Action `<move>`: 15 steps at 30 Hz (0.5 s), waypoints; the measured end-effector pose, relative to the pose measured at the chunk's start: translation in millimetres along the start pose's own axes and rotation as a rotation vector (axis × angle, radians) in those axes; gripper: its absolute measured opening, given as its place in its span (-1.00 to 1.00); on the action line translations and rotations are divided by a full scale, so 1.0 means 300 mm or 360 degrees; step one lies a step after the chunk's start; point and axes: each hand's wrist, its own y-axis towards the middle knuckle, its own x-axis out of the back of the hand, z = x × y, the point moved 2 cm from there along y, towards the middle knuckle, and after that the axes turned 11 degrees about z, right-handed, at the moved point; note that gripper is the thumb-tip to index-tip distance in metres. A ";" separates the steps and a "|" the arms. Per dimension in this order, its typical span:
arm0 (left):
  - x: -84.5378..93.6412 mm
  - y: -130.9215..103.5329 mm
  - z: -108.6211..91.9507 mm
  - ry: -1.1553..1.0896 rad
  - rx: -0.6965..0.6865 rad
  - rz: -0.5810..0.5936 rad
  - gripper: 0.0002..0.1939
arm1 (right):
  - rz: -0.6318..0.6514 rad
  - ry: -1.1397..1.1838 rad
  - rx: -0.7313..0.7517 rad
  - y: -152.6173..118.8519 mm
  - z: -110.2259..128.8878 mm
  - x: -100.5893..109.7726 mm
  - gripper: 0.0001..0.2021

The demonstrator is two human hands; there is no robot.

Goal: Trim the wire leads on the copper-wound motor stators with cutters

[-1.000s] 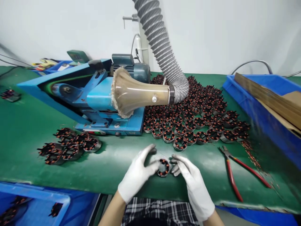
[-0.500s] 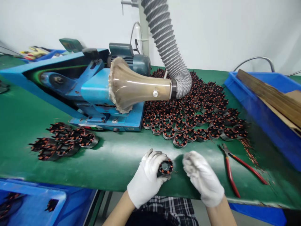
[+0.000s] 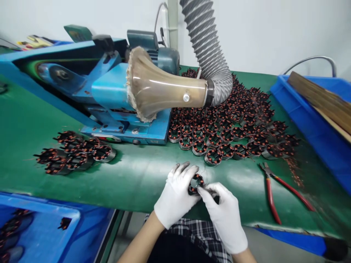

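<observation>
My left hand (image 3: 177, 195), in a white glove, is closed around a small ring-shaped motor stator (image 3: 196, 183) with copper windings and black insulation. Its open ring faces up toward me, just above the front of the green table. At the stator's right rim, my right hand (image 3: 226, 215), gloved too, has thumb and fingers pinched together. Whatever lies between those fingertips is hidden. A thin wire stands out near the rim. Beyond my hands many similar stators (image 3: 213, 157) are massed on the table, and a smaller group (image 3: 79, 160) sits at the left.
A blue belt machine (image 3: 109, 87) with a tan hood (image 3: 164, 86) and grey duct hose (image 3: 208, 40) stands behind. Red-handled cutters (image 3: 270, 193) lie right, near copper scraps (image 3: 294, 171). A blue bin (image 3: 307, 117) holds cardboard; another blue bin (image 3: 49, 226) with stators is lower left.
My right hand has moved left to the stator, and its fingers now pinch at the rim. My left hand keeps its hold on the stator. The camera view has shifted slightly.
</observation>
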 end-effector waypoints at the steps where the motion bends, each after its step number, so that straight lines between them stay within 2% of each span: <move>1: 0.001 0.002 0.002 -0.0033 0.0000 0.0001 -0.48 | -0.0028 -0.0012 -0.0028 0.003 -0.004 0.002 -0.75; 4: 0.007 0.006 0.006 -0.0089 0.0008 0.0008 -0.53 | -0.0066 -0.0030 -0.0058 0.006 -0.005 0.015 -0.79; 8: 0.013 0.008 0.003 -0.0128 0.0043 0.0078 -0.54 | 0.0051 -0.0120 0.0171 -0.013 -0.013 0.019 -0.78; 10: 0.015 0.008 0.000 -0.0145 0.0048 0.0098 -0.53 | 0.0076 -0.0277 0.0194 -0.016 -0.037 0.033 -0.75; 13: 0.020 0.009 -0.004 -0.0181 0.0020 0.0115 -0.51 | -0.0026 -0.0582 0.0195 0.007 -0.068 0.091 -0.75; 15: 0.022 0.010 -0.004 -0.0191 0.0003 0.0124 -0.51 | -0.0123 -0.0587 0.0212 0.032 -0.067 0.142 -0.78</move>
